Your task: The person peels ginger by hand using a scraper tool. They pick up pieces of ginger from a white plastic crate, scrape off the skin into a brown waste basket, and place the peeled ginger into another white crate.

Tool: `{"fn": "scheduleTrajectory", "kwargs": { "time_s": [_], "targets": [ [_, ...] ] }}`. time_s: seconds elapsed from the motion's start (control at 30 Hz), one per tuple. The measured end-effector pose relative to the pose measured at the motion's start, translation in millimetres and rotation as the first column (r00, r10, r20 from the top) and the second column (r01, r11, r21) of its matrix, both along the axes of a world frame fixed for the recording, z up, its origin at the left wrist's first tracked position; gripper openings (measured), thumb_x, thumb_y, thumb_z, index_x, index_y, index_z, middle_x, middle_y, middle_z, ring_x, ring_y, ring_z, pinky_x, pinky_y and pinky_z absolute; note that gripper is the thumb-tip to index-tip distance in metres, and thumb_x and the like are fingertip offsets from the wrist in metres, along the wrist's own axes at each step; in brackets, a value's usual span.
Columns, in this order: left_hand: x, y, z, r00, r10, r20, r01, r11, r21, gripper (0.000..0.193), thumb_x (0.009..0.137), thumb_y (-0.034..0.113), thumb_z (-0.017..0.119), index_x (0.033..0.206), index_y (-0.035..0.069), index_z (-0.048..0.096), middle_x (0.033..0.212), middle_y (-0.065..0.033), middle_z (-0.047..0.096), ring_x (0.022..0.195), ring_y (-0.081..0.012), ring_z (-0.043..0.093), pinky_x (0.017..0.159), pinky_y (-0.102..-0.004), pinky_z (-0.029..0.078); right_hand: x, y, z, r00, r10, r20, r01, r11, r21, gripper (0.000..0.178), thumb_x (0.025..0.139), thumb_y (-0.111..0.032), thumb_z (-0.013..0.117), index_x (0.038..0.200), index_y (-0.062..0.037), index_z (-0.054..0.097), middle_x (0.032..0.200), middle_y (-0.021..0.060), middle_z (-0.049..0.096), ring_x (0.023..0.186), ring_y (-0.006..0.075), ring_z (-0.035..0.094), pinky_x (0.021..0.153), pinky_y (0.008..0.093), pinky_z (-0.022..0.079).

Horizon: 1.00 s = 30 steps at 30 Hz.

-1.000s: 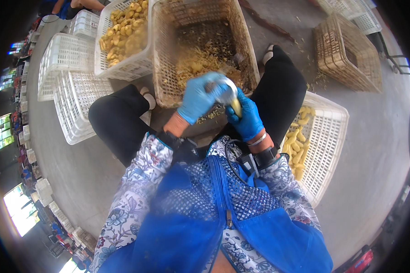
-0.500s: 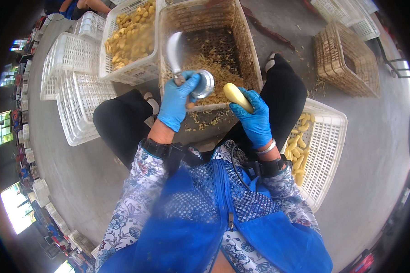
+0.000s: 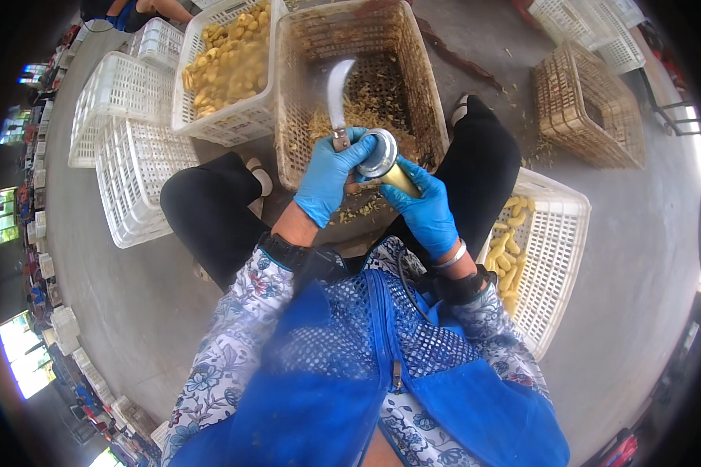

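Note:
My left hand [image 3: 325,177], in a blue glove, is closed round a curved knife [image 3: 337,95] whose blade points up and away from me. The same hand also grips a round, ring-like metal tool [image 3: 381,154] on its right side. My right hand [image 3: 427,210], gloved too, holds a smooth, oblong yellow vegetable [image 3: 399,181] tilted toward the left. The vegetable's far end meets the metal ring or lies hidden behind it; I cannot tell which. Both hands are over the near edge of a brown-stained crate [image 3: 287,101] holding peelings [image 3: 393,128].
At the far left, a white crate [image 3: 181,101] holds many yellow vegetables [image 3: 230,66]. Another white crate [image 3: 557,257] with paler yellow pieces [image 3: 509,257] stands by my right leg. White crates [image 3: 144,175] lie at left, a stained crate [image 3: 584,109] at far right. A person's legs [image 3: 160,9] show at top left.
My left hand has moved right with the knife and metal tool. My right hand has come slightly left and down, so the vegetable's end, earlier apart from the ring, now meets or passes behind it.

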<state>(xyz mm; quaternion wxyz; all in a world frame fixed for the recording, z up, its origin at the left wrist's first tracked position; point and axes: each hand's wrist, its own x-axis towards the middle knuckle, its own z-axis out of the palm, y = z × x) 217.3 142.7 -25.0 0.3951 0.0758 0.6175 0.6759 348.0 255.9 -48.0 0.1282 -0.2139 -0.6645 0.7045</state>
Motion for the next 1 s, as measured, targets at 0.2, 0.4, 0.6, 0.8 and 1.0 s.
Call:
{"fn": "scheduleTrajectory", "kwargs": {
  "time_s": [0.2,0.4,0.6,0.8,1.0],
  "targets": [
    [-1.8,-8.4,-16.4,0.999,-0.020,0.047,0.015,0.995,0.103,0.027,0.091,0.028,0.060,0.104,0.005,0.063,0.085,0.0003,0.065,0.065,-0.0047,0.061,0.051,-0.0157,0.048,2.3,2.5,9.9,0.999,0.040,0.012,-0.020,0.716,-0.698,0.043,0.087,-0.012,0.063,0.127,-0.0010,0.052,0.102,0.0063,0.063,0.080,0.0102,0.058,0.069,0.0229,0.048],
    [-13.2,-18.7,-21.8,0.974,0.200,0.107,-0.213,0.969,0.126,0.026,0.091,0.023,0.061,0.108,0.003,0.062,0.083,0.0005,0.064,0.077,-0.0082,0.062,0.067,-0.0247,0.052,2.7,0.8,3.7,0.999,0.043,-0.021,-0.048,0.848,-0.528,0.041,0.085,-0.009,0.064,0.124,0.0010,0.054,0.101,0.0049,0.062,0.084,0.0116,0.057,0.074,0.0250,0.048],
    [6.0,-5.5,-12.8,0.867,-0.024,-0.498,-0.037,0.993,-0.112,0.026,0.084,0.019,0.071,0.100,0.000,0.066,0.081,-0.0006,0.065,0.069,-0.0073,0.058,0.062,-0.0219,0.049,4.4,1.3,-1.1,0.987,0.012,0.160,0.027,0.971,-0.239,0.035,0.082,-0.008,0.068,0.115,0.0017,0.057,0.094,0.0040,0.062,0.081,0.0107,0.057,0.071,0.0248,0.048],
    [-45.6,-49.4,-40.5,0.839,0.236,-0.490,-0.376,0.903,-0.209,0.021,0.084,0.020,0.069,0.094,0.001,0.068,0.082,-0.0098,0.069,0.071,-0.0154,0.065,0.063,-0.0309,0.051,6.8,3.5,4.8,0.992,-0.015,0.127,0.044,0.972,-0.231,0.034,0.082,-0.008,0.068,0.114,0.0013,0.058,0.096,0.0073,0.061,0.083,0.0136,0.057,0.073,0.0258,0.048],
    [2.5,-8.9,-24.7,0.752,0.012,-0.660,-0.162,0.973,-0.167,0.021,0.084,0.018,0.070,0.096,0.001,0.067,0.083,-0.0044,0.067,0.069,-0.0106,0.062,0.062,-0.0231,0.050,4.7,2.4,-25.7,0.994,-0.103,0.041,0.093,0.975,0.203,0.034,0.078,-0.004,0.070,0.109,0.0048,0.060,0.105,0.0119,0.056,0.094,0.0217,0.057,0.084,0.0294,0.046]
  ]
}}
